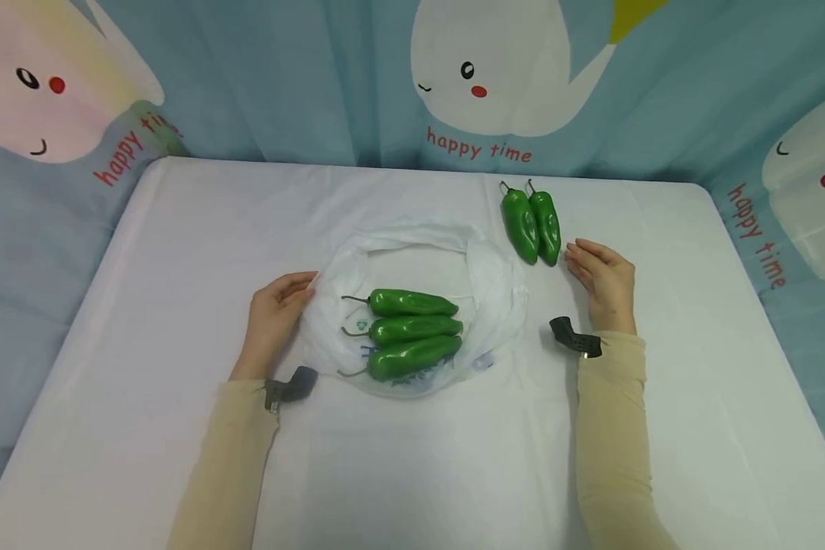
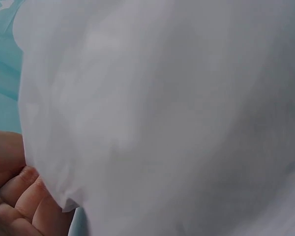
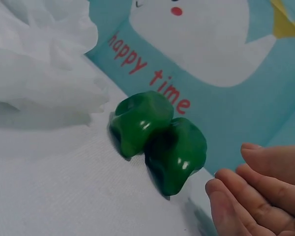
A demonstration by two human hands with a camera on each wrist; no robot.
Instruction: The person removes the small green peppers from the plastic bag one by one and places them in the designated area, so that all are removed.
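Note:
A white plastic bag [image 1: 498,305] lies with its mouth spread wide in the head view. Three green peppers [image 1: 415,330] rest side by side within it, stems to the left. At the bag's left edge, my left hand [image 1: 275,309] pinches the plastic between thumb and curled fingers; bag film fills most of the left wrist view. Two more green peppers [image 1: 531,225] lie together on the table behind the bag's right side. My right hand [image 1: 603,279] is just right of this pair, fingers loosely bent and holding nothing. The right wrist view shows the pair's rounded ends beyond the fingertips [image 3: 221,201].
A white cloth covers the table [image 1: 426,473]. Behind its back edge hangs a blue curtain [image 1: 282,84] printed with whales and lettering, which also runs down both sides. Small black cameras [image 1: 294,386] are strapped to both wrists over beige sleeves.

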